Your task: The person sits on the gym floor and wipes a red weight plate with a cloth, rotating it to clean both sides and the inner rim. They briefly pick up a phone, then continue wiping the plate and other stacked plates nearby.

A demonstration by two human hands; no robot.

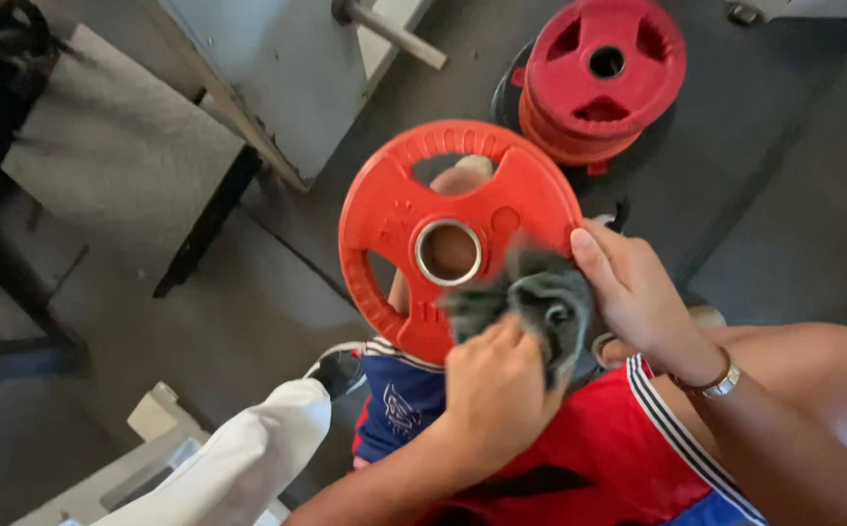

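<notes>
**Red plate on the lap, rag pressed to its face**

One red plate (443, 209) stands nearly upright on the person's lap, its lower rim hidden behind the hands and resting about the thighs. It has a steel-ringed centre hole and grip slots; a knee shows through the top slot. The left hand (497, 390) is clenched on a grey rag (540, 297), bunched and pressed against the plate's lower right face. The right hand (628, 287) grasps the plate's right rim, fingers laid flat along the edge, thumb side just above the rag. A metal bracelet (716, 382) sits on that wrist.

The plate's left and top rims stand free, with bare dark floor (248, 321) behind them. To the upper left a pale bench frame (277, 88) slants close to the top rim, near but apart. A steel bar (394, 34) juts from it.

On the floor at upper right lies one stack (599, 83) of red plates over a black one; the exact count cannot be told, though at least three layers show. It lies well apart from the held plate, with open floor between. A white sleeve (248, 468) enters at the lower left, beside the person's blue and red shorts (579, 448).
</notes>
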